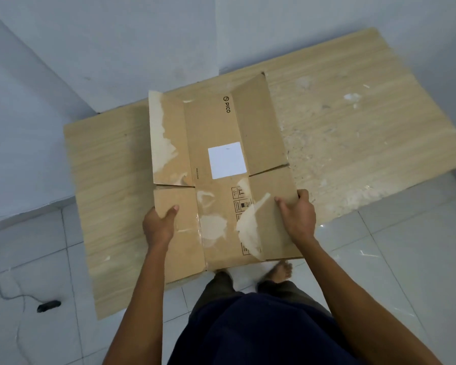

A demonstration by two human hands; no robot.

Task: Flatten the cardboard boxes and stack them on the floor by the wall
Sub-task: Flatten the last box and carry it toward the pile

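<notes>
At far left a cable [0, 283] lay on the tiled floor [406, 259], apart from the work. The left hand [159, 225] pinched the near left flap of the box [216, 127], thumb on top and fingers hidden beneath.

The box was already collapsed to a sheet and held over a wood-grain panel [108, 180] set against the wall [116, 35]. Whether its far end rested on the panel could not be told. Its long axis ran away from the person toward the wall, the end with the printed logo farthest off and the near end over the feet. Its flaps spread out left and right, with a white label [227, 159] facing up near the middle.

It looked light and stiff within each face but likely to hinge at the creases, so the flaps would probably flop if left unsupported. Pale patches showed where the top paper had torn off, which seemed only a surface fault. Gripping both long edges nearer the middle would probably balance it better.

The right hand [298, 217] gripped the near right flap, thumb on top and fingers curled over its outer edge.
</notes>
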